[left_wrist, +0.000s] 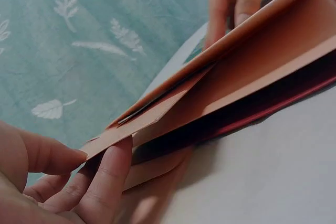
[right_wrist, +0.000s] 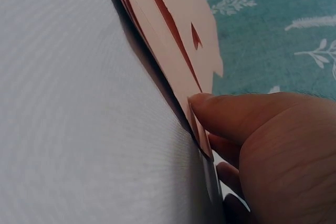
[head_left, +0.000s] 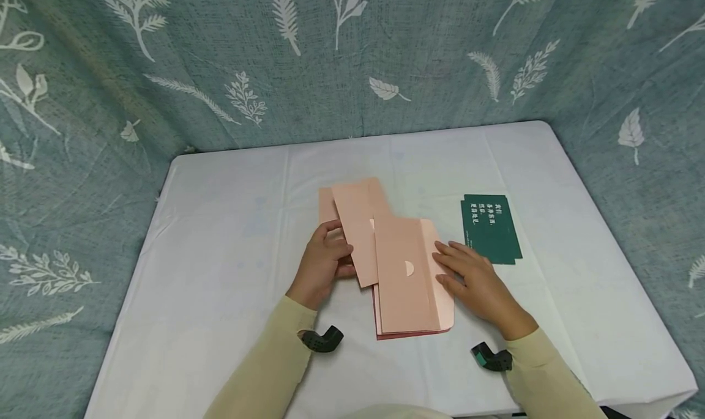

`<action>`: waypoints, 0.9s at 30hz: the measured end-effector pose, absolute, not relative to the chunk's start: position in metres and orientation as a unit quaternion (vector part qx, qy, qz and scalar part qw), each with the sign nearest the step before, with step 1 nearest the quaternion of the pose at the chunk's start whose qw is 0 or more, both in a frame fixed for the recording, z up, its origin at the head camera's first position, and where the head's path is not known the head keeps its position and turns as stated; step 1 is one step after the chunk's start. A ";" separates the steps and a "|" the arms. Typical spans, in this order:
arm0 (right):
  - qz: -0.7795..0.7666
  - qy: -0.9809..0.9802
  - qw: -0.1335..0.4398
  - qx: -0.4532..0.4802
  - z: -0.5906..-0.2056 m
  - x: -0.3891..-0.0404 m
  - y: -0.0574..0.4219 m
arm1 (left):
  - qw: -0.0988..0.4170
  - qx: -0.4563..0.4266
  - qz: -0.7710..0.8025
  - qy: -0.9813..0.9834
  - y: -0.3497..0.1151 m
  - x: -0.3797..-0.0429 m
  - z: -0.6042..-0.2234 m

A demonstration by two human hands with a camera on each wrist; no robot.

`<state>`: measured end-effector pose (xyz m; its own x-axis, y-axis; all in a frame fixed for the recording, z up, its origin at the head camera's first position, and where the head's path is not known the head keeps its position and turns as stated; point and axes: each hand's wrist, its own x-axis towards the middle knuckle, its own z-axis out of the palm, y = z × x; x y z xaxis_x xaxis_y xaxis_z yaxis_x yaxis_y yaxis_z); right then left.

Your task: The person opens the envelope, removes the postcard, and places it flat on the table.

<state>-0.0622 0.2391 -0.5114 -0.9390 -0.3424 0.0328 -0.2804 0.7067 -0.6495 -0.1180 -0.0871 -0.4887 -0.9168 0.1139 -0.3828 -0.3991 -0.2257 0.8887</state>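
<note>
My left hand (head_left: 325,260) pinches the left edge of a pale pink paper envelope (head_left: 355,223) tilted over the table, thumb on top and fingers underneath, as the left wrist view shows. A second pink envelope (head_left: 327,203) lies partly hidden behind it. On the right, another pink envelope (head_left: 402,303), with a small half-round cutout and its flap (head_left: 443,306) folded out, overlaps the tilted one. Dark red edges (head_left: 380,336) show beneath it. My right hand (head_left: 476,281) holds this envelope by its right edge, thumb tip (right_wrist: 202,103) against the flap.
Dark green cards (head_left: 492,229) with white writing lie slightly fanned just beyond my right hand. A white cloth (head_left: 220,235) covers the table. Green curtains (head_left: 352,70) with white leaf prints hang behind and along both sides.
</note>
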 end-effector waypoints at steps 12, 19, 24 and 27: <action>-0.343 0.923 0.048 -0.169 -0.513 -0.063 0.240 | 0.089 -0.156 0.778 0.602 -0.123 -0.130 -0.474; -0.341 0.924 0.052 -0.167 -0.515 -0.064 0.240 | 0.013 -0.167 0.797 0.581 -0.132 -0.130 -0.471; -0.343 0.922 0.037 -0.174 -0.514 -0.063 0.239 | -0.013 -0.159 0.816 0.555 -0.133 -0.130 -0.470; -0.342 0.923 0.039 -0.172 -0.514 -0.062 0.239 | 0.015 -0.145 0.823 0.549 -0.131 -0.128 -0.468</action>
